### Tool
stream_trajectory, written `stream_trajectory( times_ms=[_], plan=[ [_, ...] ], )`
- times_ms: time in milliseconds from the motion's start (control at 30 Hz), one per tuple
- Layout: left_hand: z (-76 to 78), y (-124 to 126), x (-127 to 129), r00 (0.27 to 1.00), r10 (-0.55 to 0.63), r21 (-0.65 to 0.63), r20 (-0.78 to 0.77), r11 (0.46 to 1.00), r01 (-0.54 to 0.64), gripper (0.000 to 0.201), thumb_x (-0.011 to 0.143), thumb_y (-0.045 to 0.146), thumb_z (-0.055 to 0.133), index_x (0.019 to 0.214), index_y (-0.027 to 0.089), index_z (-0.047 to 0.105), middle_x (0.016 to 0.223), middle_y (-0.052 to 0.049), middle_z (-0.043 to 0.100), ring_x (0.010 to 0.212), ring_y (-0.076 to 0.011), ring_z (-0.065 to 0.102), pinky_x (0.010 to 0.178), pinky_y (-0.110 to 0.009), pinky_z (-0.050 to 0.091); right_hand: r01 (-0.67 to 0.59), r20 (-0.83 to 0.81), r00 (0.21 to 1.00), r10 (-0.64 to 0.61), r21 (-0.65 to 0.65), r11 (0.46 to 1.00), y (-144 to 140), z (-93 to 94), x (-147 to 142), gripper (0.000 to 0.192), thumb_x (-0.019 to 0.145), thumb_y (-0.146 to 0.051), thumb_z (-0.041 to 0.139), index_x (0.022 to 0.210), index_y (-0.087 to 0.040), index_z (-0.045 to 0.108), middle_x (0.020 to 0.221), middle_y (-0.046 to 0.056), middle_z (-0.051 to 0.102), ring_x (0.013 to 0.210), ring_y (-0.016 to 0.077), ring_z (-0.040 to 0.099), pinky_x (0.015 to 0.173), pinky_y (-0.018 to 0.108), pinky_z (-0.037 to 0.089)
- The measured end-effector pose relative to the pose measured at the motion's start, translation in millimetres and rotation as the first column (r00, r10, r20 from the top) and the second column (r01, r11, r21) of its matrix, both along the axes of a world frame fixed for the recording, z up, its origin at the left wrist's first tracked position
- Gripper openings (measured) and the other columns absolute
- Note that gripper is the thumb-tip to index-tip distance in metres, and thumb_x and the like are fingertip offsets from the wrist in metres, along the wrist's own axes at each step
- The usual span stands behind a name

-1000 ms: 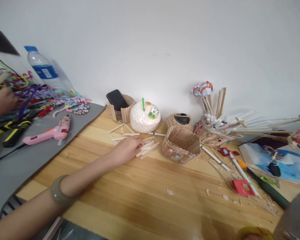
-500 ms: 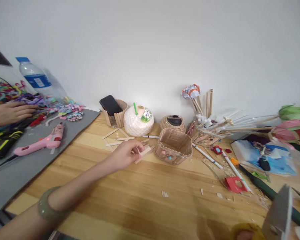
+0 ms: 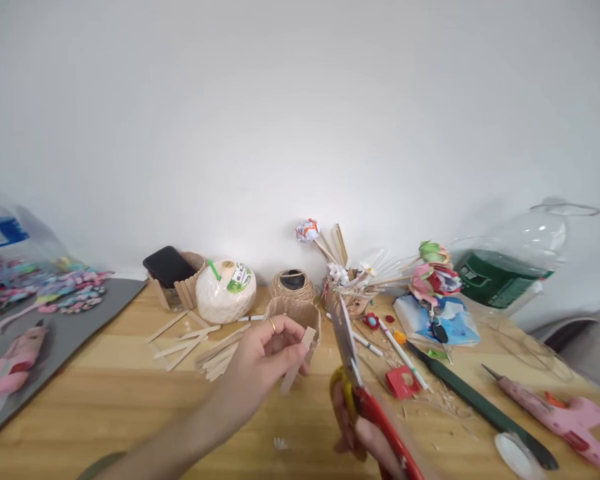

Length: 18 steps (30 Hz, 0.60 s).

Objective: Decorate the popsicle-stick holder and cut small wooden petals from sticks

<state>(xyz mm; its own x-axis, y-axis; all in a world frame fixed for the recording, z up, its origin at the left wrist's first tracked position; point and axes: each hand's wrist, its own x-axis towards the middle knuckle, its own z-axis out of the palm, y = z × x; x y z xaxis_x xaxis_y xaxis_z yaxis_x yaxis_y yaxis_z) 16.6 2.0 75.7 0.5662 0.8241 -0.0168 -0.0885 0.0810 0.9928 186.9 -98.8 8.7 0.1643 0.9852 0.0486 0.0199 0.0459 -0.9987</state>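
Observation:
Between the thumb and fingers of my left hand (image 3: pixel 275 347) is a flat wooden craft stick (image 3: pixel 299 360), tilted with its end up. My right hand (image 3: pixel 363 433) grips scissors (image 3: pixel 347 347) with yellow and red handles, blades pointing up and away from me. The blades stand a little right of the stick, apart from it. Behind my left hand is a small craft-stick basket (image 3: pixel 295 310), partly hidden. Loose craft sticks (image 3: pixel 220 357) lie left of my left hand.
A wrapped coconut (image 3: pixel 225 293), a twine roll (image 3: pixel 293 287) and a phone (image 3: pixel 167 267) in a holder line the wall. Right are paper flowers (image 3: pixel 435 273), a large bottle (image 3: pixel 510 267), a dark green tool (image 3: pixel 485 407) and a glue gun (image 3: pixel 555 420). Another glue gun (image 3: pixel 17 363) is left.
My left hand has picked up a craft stick and moved nearer me. My right hand has come up into view with the scissors. The view has turned right.

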Motion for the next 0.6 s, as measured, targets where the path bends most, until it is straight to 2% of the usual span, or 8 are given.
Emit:
stream_trajectory(
  times_ms=[100, 167, 267, 367, 500, 600],
  plan=[
    [4.8, 3.5, 15.8, 0.997, 0.031, 0.010, 0.064, 0.999, -0.032, 0.023, 0.072, 0.038, 0.064, 0.074, 0.018, 0.053, 0.054, 0.003, 0.060, 0.054, -0.0126, 0.059, 0.053, -0.023, 0.046, -0.168, 0.038, 0.985, 0.166, 0.054, 0.984, 27.6, -4.9, 6.4, 0.061, 0.061, -0.078, 0.054, 0.083, -0.021, 0.061, 0.067, 0.002, 0.052, 0.056, 0.0158, 0.047, 0.050, 0.027, 0.045],
    [5.8, 6.2, 25.5, 0.995, 0.026, 0.003, 0.101, 1.000, -0.026, 0.023, 0.072, 0.038, 0.064, 0.074, 0.019, 0.051, 0.052, 0.004, 0.059, 0.050, -0.0131, 0.060, 0.049, -0.022, 0.045, -0.222, 0.068, 0.974, 0.217, 0.081, 0.972, 45.8, -8.4, 8.3, 0.072, 0.054, -0.086, 0.049, 0.081, -0.021, 0.060, 0.064, 0.001, 0.050, 0.053, 0.0158, 0.045, 0.047, 0.027, 0.043],
    [6.2, 8.1, 37.2, 0.991, 0.036, -0.017, 0.132, 0.999, -0.035, 0.023, 0.072, 0.037, 0.065, 0.073, 0.020, 0.050, 0.054, 0.005, 0.059, 0.048, -0.0134, 0.060, 0.047, -0.022, 0.046, -0.269, 0.150, 0.957, 0.248, 0.143, 0.952, 61.3, -7.0, 9.1, 0.082, 0.053, -0.092, 0.037, 0.086, -0.021, 0.058, 0.069, 0.003, 0.049, 0.059, 0.0182, 0.046, 0.055, 0.031, 0.044],
    [5.2, 7.5, 45.0, 0.986, 0.070, -0.040, 0.151, 0.997, -0.064, 0.022, 0.073, 0.035, 0.064, 0.073, 0.019, 0.049, 0.057, 0.005, 0.058, 0.046, -0.0124, 0.060, 0.047, -0.022, 0.047, -0.309, 0.208, 0.940, 0.272, 0.170, 0.936, 58.0, 3.6, 13.1, 0.078, 0.062, -0.088, 0.036, 0.095, -0.021, 0.056, 0.078, 0.005, 0.051, 0.069, 0.0207, 0.048, 0.064, 0.032, 0.044],
    [2.6, 7.4, 49.7, 0.986, 0.044, -0.054, 0.164, 0.998, -0.036, 0.022, 0.075, 0.035, 0.064, 0.072, 0.018, 0.049, 0.059, 0.004, 0.060, 0.047, -0.0112, 0.060, 0.046, -0.020, 0.046, -0.331, 0.271, 0.917, 0.293, 0.106, 0.938, 43.2, 18.7, 23.5, 0.065, 0.073, -0.078, 0.040, 0.101, -0.021, 0.055, 0.083, 0.006, 0.052, 0.076, 0.0224, 0.051, 0.070, 0.030, 0.044],
    [1.4, 7.4, 51.0, 0.987, 0.019, -0.078, 0.157, 0.997, -0.006, 0.025, 0.075, 0.036, 0.065, 0.071, 0.018, 0.049, 0.058, 0.004, 0.061, 0.048, -0.0110, 0.061, 0.047, -0.019, 0.047, -0.331, 0.305, 0.905, 0.297, 0.065, 0.942, 37.4, 20.4, 30.6, 0.061, 0.074, -0.076, 0.043, 0.101, -0.023, 0.055, 0.083, 0.005, 0.054, 0.076, 0.0225, 0.053, 0.072, 0.030, 0.044]
  ],
)
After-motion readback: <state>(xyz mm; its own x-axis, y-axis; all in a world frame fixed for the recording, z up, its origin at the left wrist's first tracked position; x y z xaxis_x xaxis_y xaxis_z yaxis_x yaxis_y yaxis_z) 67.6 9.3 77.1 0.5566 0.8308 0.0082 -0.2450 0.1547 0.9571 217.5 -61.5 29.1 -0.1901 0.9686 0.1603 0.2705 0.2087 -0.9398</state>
